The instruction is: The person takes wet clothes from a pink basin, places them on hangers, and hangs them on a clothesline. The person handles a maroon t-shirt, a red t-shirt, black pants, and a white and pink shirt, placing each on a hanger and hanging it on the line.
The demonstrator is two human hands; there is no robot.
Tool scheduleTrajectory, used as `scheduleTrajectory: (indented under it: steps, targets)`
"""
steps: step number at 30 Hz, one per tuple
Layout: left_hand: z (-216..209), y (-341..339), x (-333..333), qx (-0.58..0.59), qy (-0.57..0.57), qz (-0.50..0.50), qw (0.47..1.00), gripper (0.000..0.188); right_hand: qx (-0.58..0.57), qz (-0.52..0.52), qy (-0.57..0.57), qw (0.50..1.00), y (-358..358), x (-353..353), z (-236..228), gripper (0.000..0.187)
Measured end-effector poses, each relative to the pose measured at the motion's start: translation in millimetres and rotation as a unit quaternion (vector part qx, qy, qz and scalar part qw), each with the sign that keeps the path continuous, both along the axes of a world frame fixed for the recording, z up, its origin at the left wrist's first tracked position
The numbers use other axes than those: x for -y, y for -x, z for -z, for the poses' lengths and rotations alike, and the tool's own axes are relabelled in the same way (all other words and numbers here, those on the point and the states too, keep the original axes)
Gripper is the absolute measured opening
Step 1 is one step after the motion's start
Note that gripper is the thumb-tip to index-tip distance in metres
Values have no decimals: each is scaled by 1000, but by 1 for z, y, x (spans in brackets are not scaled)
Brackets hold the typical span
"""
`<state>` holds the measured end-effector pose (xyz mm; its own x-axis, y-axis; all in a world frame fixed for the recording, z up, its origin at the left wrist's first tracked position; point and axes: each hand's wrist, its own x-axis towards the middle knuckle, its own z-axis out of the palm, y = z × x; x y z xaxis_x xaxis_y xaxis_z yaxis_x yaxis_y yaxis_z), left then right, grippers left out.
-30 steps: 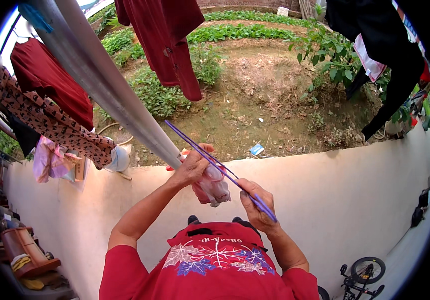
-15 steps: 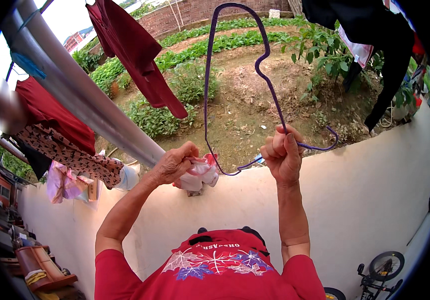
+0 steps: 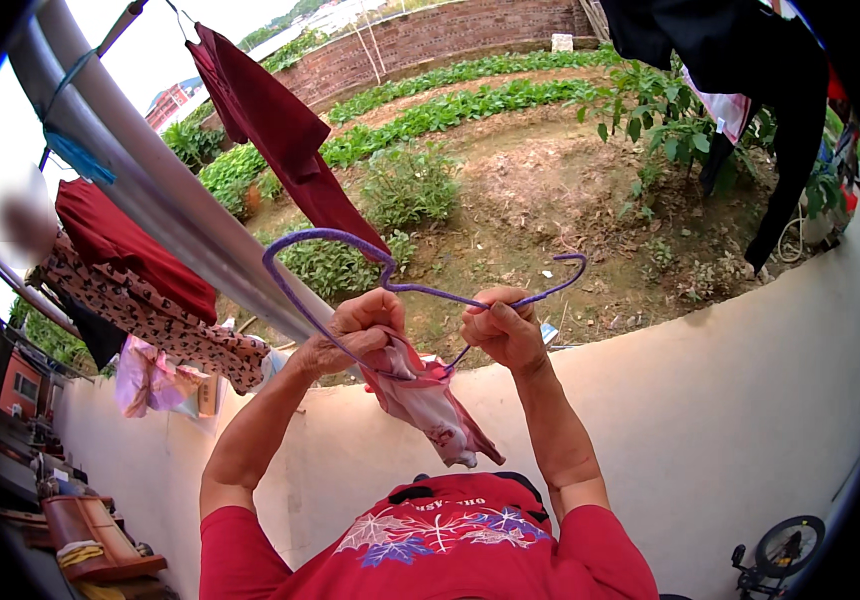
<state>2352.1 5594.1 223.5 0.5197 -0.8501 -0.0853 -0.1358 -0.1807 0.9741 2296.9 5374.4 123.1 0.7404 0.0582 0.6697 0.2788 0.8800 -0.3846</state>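
Observation:
A purple clothes hanger (image 3: 325,233) is tilted in front of me, its wide loop to the left and its hook to the right. My right hand (image 3: 505,330) is closed around the hanger close to the hook. In my left hand (image 3: 355,335), the fingers pinch a small pink and white garment (image 3: 425,400), which droops below the hand toward the right. The loop's lower side runs down to my left hand and the garment. Whether it passes inside the cloth is hidden by fingers and folds.
Dark red trousers (image 3: 280,140) hang beyond a thick metal pole (image 3: 140,170) at left, near a patterned garment (image 3: 140,310). Black clothing (image 3: 790,110) hangs at right. A low pale wall (image 3: 700,390) separates me from a vegetable garden. A bicycle wheel (image 3: 790,545) shows at lower right.
The hanger has swung from upright down to the left, bringing its loop to my left hand. My right hand moved left, and the garment now hangs lower and more spread out.

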Motion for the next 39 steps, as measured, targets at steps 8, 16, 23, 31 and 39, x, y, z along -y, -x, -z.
scheduleTrajectory:
  steps: [8, 16, 23, 31, 39]
  targets:
    - [-33, 26, 15, 9, 63, -33, 997, 19, -141, -29, 288, 947, 21, 2, 17, 22]
    - [-21, 2, -24, 111, 60, -231, 965, 18, -91, 144, 350, 921, 42, 53, -15, 22]
    - [-44, 21, -4, -153, -19, -38, 987, 11, -125, 23, 440, 889, 48, 72, -38, 24]
    - [-34, 64, 13, -132, -160, 2, 978, 24, -125, -30, 481, 867, 41, 84, -46, 24]
    - [1, 107, 9, -97, -136, -28, 986, 20, -126, 328, 488, 799, 63, 74, 3, 43]
